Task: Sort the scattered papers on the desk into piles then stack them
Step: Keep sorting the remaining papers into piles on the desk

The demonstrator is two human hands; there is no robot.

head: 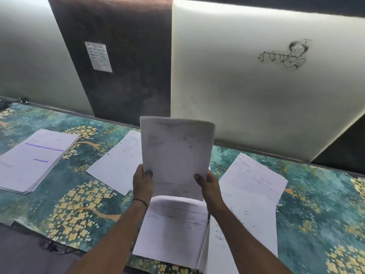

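Note:
I hold a sheaf of printed papers [175, 155] upright above the desk. My left hand [142, 181] grips its lower left edge and my right hand [209, 183] grips its lower right edge. A lower page of the sheaf [173, 228] hangs down and curls toward me. A thick pile of papers [33, 161] with purple marks lies at the left. A single sheet [118, 163] lies behind my left hand. More sheets lie at the right [254, 177] and under my right forearm [245, 224].
The desk carries a teal cloth with yellow flowers [79, 210]. Its front edge runs along the lower left. A white wall with a sketch [286, 54] and a dark panel with a pinned note [98, 56] stand close behind. Dark cables [23, 99] sit at the far left.

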